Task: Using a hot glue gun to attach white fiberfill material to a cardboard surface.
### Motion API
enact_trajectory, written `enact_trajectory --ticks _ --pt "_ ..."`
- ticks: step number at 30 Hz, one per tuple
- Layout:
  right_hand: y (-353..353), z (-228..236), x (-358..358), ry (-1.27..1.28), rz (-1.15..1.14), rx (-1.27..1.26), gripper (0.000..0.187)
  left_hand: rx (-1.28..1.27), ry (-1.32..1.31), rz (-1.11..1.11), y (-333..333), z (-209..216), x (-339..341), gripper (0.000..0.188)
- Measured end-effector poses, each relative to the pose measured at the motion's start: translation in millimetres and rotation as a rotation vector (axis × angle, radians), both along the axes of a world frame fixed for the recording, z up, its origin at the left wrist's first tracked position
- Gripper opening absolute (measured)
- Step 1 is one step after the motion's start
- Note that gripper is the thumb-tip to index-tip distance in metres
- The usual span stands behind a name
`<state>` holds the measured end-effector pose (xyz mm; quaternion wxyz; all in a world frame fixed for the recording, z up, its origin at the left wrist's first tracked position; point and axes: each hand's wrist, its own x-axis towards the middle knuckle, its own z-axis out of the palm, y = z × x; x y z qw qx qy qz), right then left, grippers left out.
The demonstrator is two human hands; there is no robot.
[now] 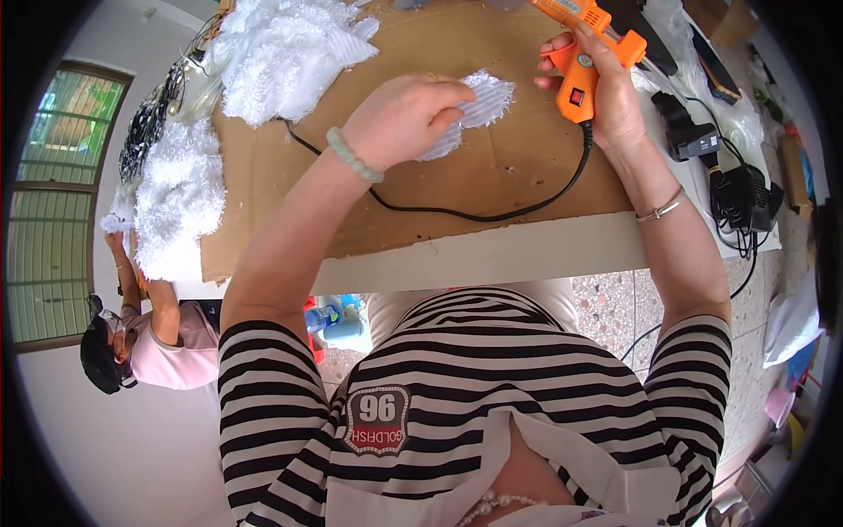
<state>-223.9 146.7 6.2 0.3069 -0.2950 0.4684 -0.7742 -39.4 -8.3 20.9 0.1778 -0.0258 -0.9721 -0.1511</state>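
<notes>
Pinched between the fingers of the left hand is a small white ribbed fabric piece, held flat against the brown cardboard sheet that covers the white table. Just to its right, the right hand is wrapped tight around the handle of an orange glue gun, one finger hooked at the trigger, the gun's body angled up and away toward the far edge of the table. A black cord runs from the gun's base, loops across the cardboard under the left forearm and goes on toward the left. A pale green bead bracelet sits on the left wrist and a thin metal bangle on the right. Heaps of fluffy white material lie at the far left of the cardboard, with more along the table's left edge. Black power adapters lie at the right edge. Another person in a pink top is at the lower left.
</notes>
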Motion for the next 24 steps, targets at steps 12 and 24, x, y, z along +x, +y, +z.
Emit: enact_trajectory --ticks 12,24 --pt "1 2 -12 -0.208 -0.033 0.008 0.023 -0.013 0.224 -0.01 -1 18 -17 0.016" --pt "-7 -2 -5 -0.301 -0.122 0.055 0.021 0.002 0.389 0.309 -89 18 -94 0.015"
